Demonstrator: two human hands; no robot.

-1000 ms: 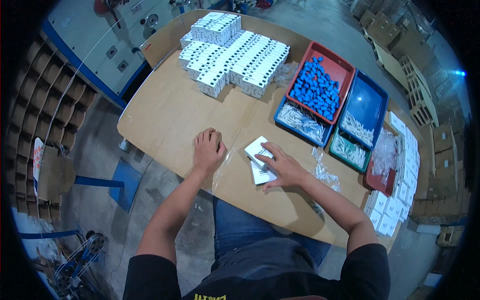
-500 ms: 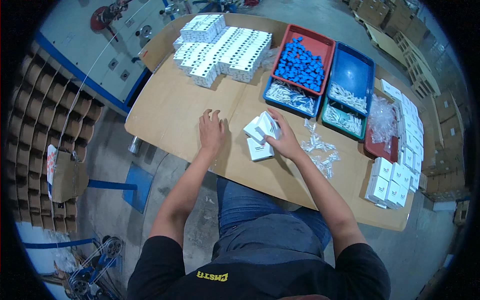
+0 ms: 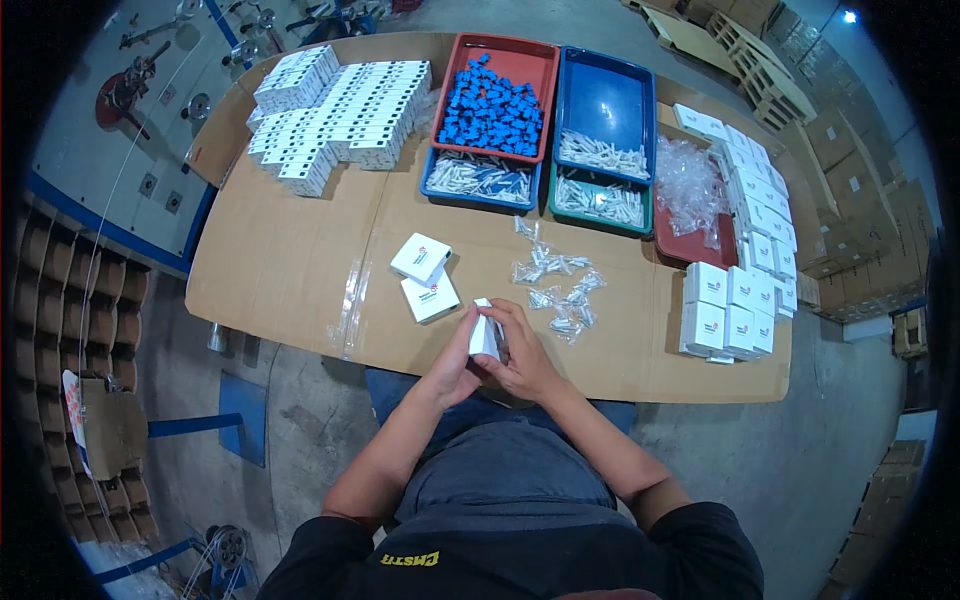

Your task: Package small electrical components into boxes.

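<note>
Close to my body, at the table's front edge, a small white box [image 3: 484, 338] is held between my two hands, tilted up on edge. My left hand [image 3: 456, 362] is closed on its left side. On its right side my right hand [image 3: 522, 358] grips it, fingers over the top. Just beyond and to the left lie two white boxes [image 3: 430, 298], one partly resting on the other. To the right of my hands are several small clear bags [image 3: 560, 300] with white pieces inside.
Stacked white boxes [image 3: 345, 110] fill the far left of the cardboard-covered table [image 3: 290, 260]. A red tray [image 3: 548, 60] of blue parts overlaps a blue tray [image 3: 430, 187]. Beside them are another blue tray [image 3: 605, 95] and a green tray [image 3: 560, 212]. More white boxes [image 3: 740, 320] stand right, near plastic bags [image 3: 690, 190].
My right hand has carried one box off the small pile toward my body. My left hand has come over from the bare cardboard and taken hold of it too. The view has shifted right.
</note>
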